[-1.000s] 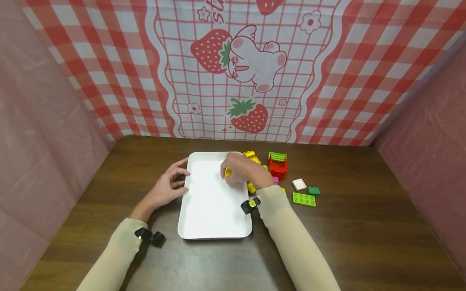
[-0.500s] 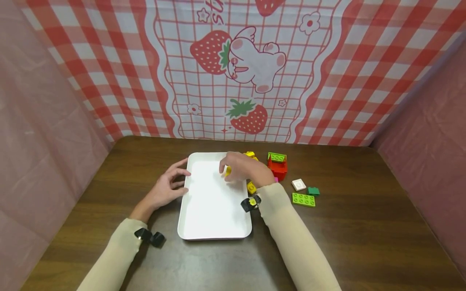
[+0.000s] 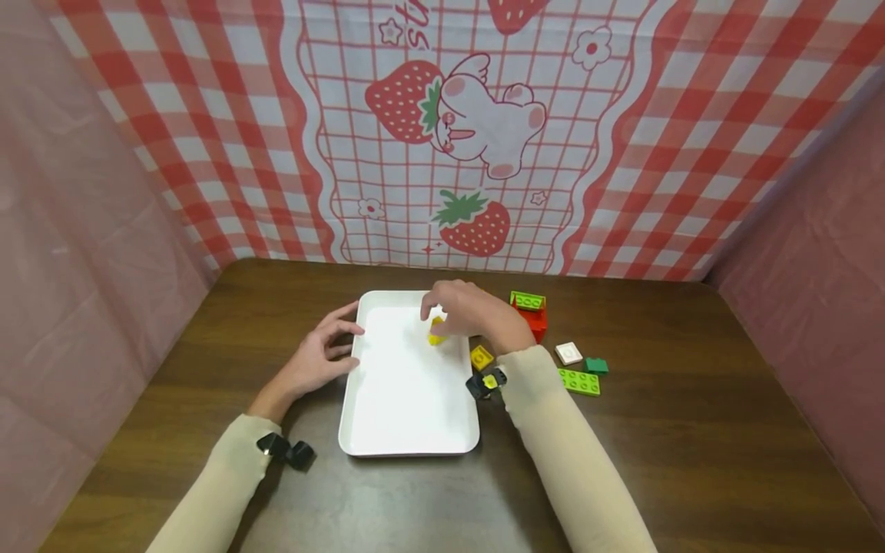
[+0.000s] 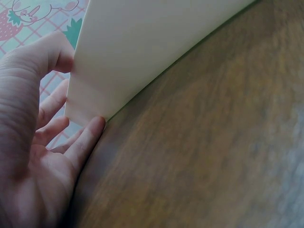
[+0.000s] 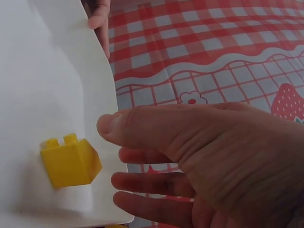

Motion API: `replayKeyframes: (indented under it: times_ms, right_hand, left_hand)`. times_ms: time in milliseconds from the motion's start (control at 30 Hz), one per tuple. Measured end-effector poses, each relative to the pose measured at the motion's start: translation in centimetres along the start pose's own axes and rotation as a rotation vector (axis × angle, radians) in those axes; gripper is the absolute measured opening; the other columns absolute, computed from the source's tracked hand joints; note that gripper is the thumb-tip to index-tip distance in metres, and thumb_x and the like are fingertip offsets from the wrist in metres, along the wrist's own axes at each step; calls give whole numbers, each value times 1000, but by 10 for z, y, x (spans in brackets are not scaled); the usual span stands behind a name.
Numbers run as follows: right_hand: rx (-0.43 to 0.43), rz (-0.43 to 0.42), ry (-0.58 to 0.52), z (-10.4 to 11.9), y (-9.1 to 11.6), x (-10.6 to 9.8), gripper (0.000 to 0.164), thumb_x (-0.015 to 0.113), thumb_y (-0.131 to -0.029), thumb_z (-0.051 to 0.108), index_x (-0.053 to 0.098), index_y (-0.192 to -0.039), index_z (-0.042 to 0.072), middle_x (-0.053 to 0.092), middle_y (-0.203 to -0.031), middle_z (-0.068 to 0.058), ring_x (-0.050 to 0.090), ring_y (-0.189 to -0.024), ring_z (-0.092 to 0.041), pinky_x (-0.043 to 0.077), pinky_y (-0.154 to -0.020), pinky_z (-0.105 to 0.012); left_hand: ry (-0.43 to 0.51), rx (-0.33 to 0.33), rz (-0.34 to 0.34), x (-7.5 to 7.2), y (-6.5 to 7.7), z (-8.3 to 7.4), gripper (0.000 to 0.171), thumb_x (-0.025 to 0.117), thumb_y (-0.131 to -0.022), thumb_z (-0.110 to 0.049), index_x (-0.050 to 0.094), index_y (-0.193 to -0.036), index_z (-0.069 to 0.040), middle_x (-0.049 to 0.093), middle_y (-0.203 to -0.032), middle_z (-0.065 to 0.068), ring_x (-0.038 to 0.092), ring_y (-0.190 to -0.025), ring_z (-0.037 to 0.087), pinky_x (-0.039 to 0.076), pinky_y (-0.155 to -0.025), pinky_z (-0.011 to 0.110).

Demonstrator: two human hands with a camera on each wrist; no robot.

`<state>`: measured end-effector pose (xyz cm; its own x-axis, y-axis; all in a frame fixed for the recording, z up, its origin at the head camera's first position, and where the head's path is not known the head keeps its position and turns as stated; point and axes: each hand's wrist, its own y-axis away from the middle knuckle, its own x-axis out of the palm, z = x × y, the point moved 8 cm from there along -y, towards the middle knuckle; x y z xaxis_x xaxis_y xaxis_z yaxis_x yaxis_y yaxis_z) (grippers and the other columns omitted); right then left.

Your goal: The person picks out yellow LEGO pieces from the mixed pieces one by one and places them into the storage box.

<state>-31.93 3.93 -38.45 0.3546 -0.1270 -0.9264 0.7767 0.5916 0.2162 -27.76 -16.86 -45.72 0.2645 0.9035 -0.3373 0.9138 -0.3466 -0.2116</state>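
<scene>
A white tray [image 3: 408, 407] lies on the table. My left hand [image 3: 321, 353] touches its left wall with fairly straight fingertips, also seen against the tray's side [image 4: 128, 52] in the left wrist view. Inside the tray, near its far right corner, rests a yellow toy brick [image 3: 436, 332] with two studs and a slanted end. My right hand [image 3: 470, 307] hovers just over that corner, thumb and fingers spread. In the right wrist view the brick [image 5: 66, 164] sits apart from the fingers of the right hand [image 5: 204, 156], which hold nothing.
Right of the tray lie a yellow brick [image 3: 481, 357], a red piece [image 3: 534, 326] with a lime brick [image 3: 528, 300] by it, a white piece [image 3: 568, 352], a dark green piece [image 3: 596, 366] and a lime studded brick [image 3: 582, 382]. My right forearm hides part of this area.
My right hand has let go of the yellow brick and lifted slightly up and right, leaving it in the tray. The left hand stays at the tray's left wall.
</scene>
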Motion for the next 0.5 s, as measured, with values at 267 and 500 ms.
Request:
replayKeyframes:
  times_ms: [267,500]
  right_hand:
    - [-21,-73,-28,-1,8,-6,30,77,-87,25,74,-116,18,65,-130,-2,58,-114,-23,59,-94,-41]
    - [-3,-89,-3,-12,21,-13,28,78,-86,23,74,-114,17,66,-129,-4,59,-112,-24,57,-99,-43]
  left_hand:
    - [2,6,-2,-2,2,0,41,73,-81,9,60,-120,8,26,-164,17,43,-134,40,48,-101,62]
    - [13,17,9,-1,1,-2,42,73,-81,9,59,-121,9,25,-164,18,44,-134,40,48,-101,63]
